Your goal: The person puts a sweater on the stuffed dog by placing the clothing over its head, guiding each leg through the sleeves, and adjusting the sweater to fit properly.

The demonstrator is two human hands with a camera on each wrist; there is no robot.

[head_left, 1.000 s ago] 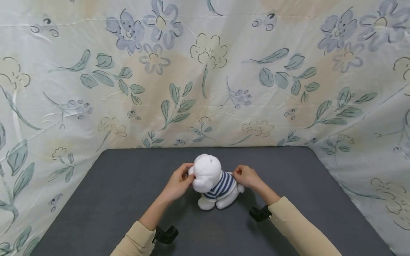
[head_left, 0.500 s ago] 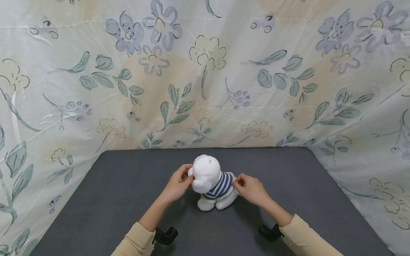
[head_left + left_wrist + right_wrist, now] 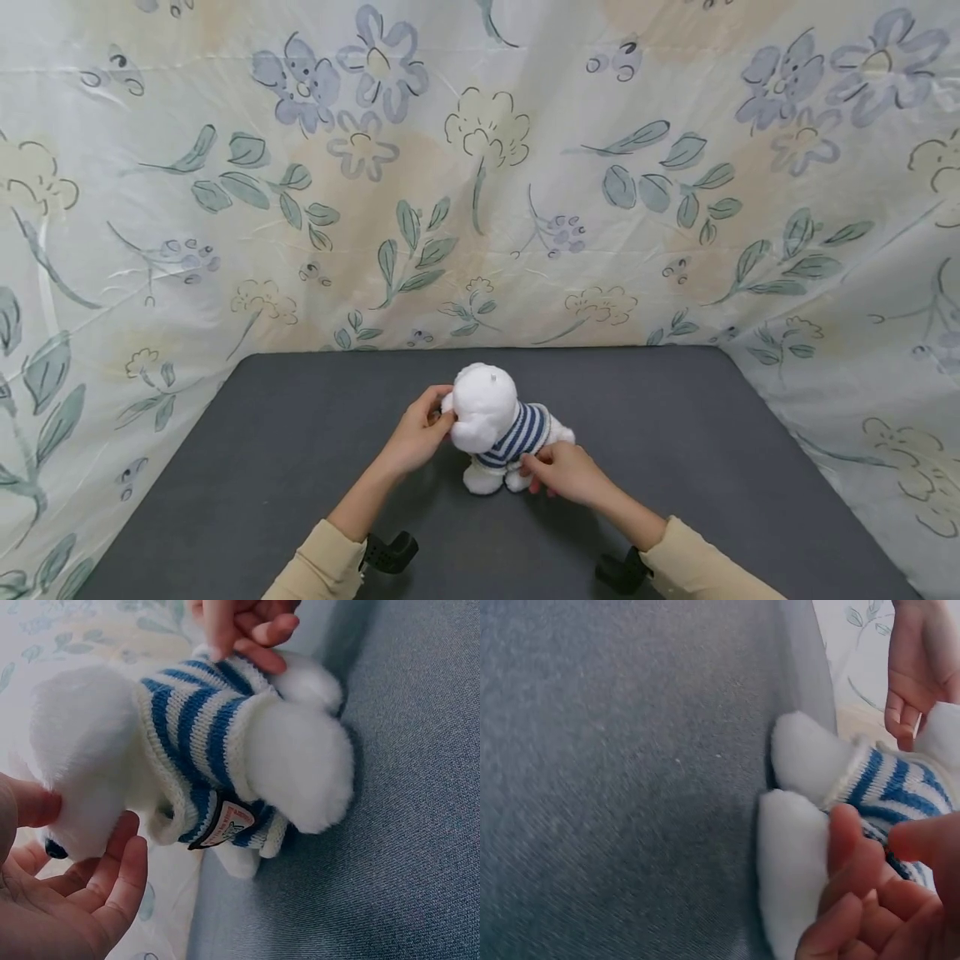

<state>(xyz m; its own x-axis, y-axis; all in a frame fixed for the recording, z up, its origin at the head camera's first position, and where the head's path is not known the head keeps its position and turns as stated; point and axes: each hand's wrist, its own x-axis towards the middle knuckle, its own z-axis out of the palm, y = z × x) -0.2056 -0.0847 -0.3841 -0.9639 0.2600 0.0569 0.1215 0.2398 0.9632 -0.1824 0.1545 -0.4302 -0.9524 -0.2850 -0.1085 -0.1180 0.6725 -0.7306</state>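
Note:
A white plush dog (image 3: 483,396) stands on the dark table, dressed in a blue-and-white striped knit sweater (image 3: 525,432). Its dark nose (image 3: 55,848) and a sewn label (image 3: 229,821) on the sweater show in the left wrist view. My left hand (image 3: 416,429) holds the muzzle, thumb on one side and fingers on the other. Low on the dog's other side is my right hand (image 3: 566,473), bent fingers at the sweater's lower hem beside a leg. In the right wrist view its thumb and forefinger stand apart, with striped knit (image 3: 877,817) showing between them.
The dark grey table (image 3: 315,500) reaches back to a floral cloth (image 3: 487,208) hung behind and at both sides. A black wrist camera sits under the left wrist (image 3: 390,552) and another under the right (image 3: 622,573).
My right hand has left the sweater's rear edge near the tail and moved down and left to the lower hem. The left hand stays at the muzzle, and the dog keeps its place.

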